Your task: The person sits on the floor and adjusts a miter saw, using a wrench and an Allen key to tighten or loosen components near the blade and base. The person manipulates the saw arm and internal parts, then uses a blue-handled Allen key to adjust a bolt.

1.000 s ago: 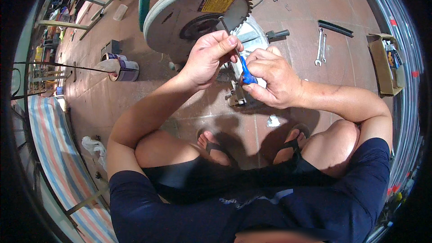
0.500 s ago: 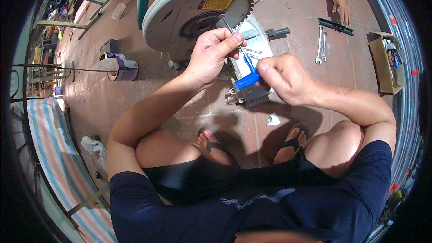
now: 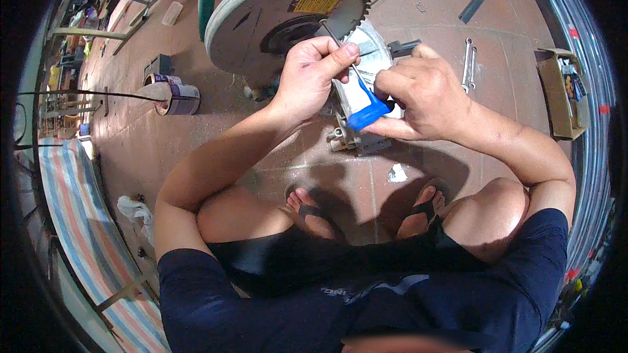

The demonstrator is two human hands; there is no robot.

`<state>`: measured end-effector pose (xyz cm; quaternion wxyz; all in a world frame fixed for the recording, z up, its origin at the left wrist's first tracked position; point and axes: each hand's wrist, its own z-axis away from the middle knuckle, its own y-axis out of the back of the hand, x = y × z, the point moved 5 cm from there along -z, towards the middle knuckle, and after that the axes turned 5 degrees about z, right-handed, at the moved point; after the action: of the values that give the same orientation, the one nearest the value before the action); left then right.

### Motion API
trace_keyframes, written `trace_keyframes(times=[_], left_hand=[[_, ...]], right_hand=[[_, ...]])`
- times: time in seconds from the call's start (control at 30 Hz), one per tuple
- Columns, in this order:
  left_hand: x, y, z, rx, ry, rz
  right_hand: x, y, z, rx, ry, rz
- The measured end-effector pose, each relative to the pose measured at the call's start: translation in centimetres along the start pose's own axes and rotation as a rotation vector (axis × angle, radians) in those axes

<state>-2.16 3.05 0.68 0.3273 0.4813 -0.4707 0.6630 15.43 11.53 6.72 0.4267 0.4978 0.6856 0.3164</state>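
A hex key with a blue T-shaped handle [image 3: 369, 115] slants up to the hub of a cut-off saw. Around its thin metal shaft, the fingers of my left hand [image 3: 309, 80] are closed. My right hand [image 3: 428, 95] has the blue handle between its thumb and curled fingers. The shaft's tip meets the middle of the saw's round guard [image 3: 245, 33], though the bolt there is too small to make out. Toothed edge of the saw blade [image 3: 361, 10] shows right of the guard. The saw's pale base [image 3: 371, 39] is partly hidden behind my hands.
On the tiled floor lie two wrenches [image 3: 468, 65], a dark metal bar [image 3: 472, 5] and a white scrap [image 3: 397, 173]. An open cardboard box [image 3: 562, 95] stands right, beside long metal profiles. A bucket [image 3: 180, 98] sits left. Part of another person shows at the top right.
My right hand has turned and shifted its grip on the blue handle, which is rotated slightly. My left hand stays put. The other person's hand has left the dark bars; one bar now lies farther away.
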Motion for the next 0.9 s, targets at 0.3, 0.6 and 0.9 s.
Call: trace_keyframes(times=[0.3,0.6,0.9], left_hand=[[0.5,-0.7,0.0,-0.132,0.027,0.129],[-0.3,-0.6,-0.3,-0.071,0.048,-0.010],[-0.2,-0.7,-0.9,-0.058,0.044,0.053]], right_hand=[[-2.4,-4.5,1.8,-0.267,-0.627,-1.854],[1.2,1.2,1.3,0.152,0.065,0.013],[3.4,-3.0,2.4,0.058,-0.721,-1.033]])
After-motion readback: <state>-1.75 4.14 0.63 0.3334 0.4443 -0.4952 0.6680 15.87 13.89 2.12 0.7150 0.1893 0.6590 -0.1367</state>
